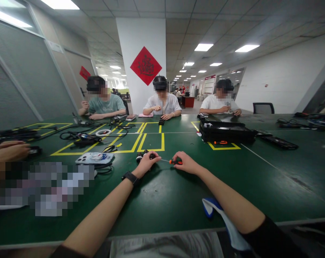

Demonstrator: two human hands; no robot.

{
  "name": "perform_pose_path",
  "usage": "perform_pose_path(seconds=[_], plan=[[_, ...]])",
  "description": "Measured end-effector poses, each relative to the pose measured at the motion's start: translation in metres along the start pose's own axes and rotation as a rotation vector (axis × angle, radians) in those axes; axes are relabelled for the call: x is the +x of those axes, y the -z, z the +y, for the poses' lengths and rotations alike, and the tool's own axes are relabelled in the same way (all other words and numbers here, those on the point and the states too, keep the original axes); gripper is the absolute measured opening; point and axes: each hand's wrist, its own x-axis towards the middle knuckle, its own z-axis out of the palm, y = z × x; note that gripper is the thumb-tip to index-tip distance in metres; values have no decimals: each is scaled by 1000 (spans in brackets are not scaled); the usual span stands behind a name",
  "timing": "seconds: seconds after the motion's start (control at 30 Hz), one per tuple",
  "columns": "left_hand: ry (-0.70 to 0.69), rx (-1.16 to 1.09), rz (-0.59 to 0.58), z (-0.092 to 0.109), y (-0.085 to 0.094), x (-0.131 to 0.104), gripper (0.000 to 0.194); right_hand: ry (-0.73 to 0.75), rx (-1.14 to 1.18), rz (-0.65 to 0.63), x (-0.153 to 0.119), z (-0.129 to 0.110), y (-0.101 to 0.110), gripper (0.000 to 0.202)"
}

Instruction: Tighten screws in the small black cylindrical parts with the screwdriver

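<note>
An orange-and-black screwdriver (175, 162) is gripped by its handle in my right hand (188, 163). Its thin metal shaft points left, toward the fingers of my left hand (145, 165). My left fingers are closed around a small black object with rounded ends and light rings (139, 157); the hand covers part of it, and I cannot tell its exact kind. Whether the screwdriver tip touches that object is too small to make out. Both hands are just above the green table (162, 200), and a dark watch (130, 177) is on my left wrist.
A phone in a light case (94, 158) and cables (79, 138) lie left. To the right stands a black open case (226, 130), with an orange-handled tool (220, 142) before it. Blue-and-white cloth (218, 211) lies under my right forearm. Three people sit opposite; another person's hands (10, 150) are at left.
</note>
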Motion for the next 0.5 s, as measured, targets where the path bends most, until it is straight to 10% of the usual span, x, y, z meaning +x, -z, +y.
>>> perform_pose_path(seconds=[0.5], plan=[[9, -23, 14, 3, 1, 0, 28, 61, -6, -26, 3, -1, 0, 8]])
